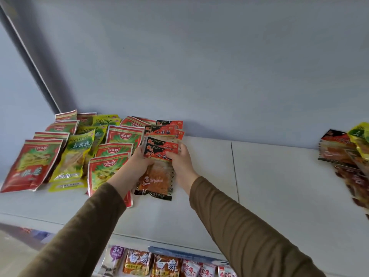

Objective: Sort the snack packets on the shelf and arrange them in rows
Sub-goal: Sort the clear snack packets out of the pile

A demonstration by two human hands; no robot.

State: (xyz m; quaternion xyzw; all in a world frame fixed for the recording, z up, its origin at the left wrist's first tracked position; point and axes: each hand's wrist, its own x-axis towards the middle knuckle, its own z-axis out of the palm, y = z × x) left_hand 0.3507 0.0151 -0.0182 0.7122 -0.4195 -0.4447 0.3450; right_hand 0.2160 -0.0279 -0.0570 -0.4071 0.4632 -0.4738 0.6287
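Fingers of both hands (left point(139, 156), right point(180, 158)) pinch the black-and-red packet point(159, 166) by its sides.

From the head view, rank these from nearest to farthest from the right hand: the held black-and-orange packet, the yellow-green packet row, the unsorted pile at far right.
1. Black-and-orange packet: in the right hand.
2. Yellow-green packet row: left, beyond the left hand.
3. Unsorted pile: far right.

Illumination is even, diffuse and moderately bright. Packets point(111, 136) cast soft shadows on the back wall point(199, 66). Wide-angle distortion bends the shelf point(269, 186). The right-edge pile point(347, 156) is blurred.
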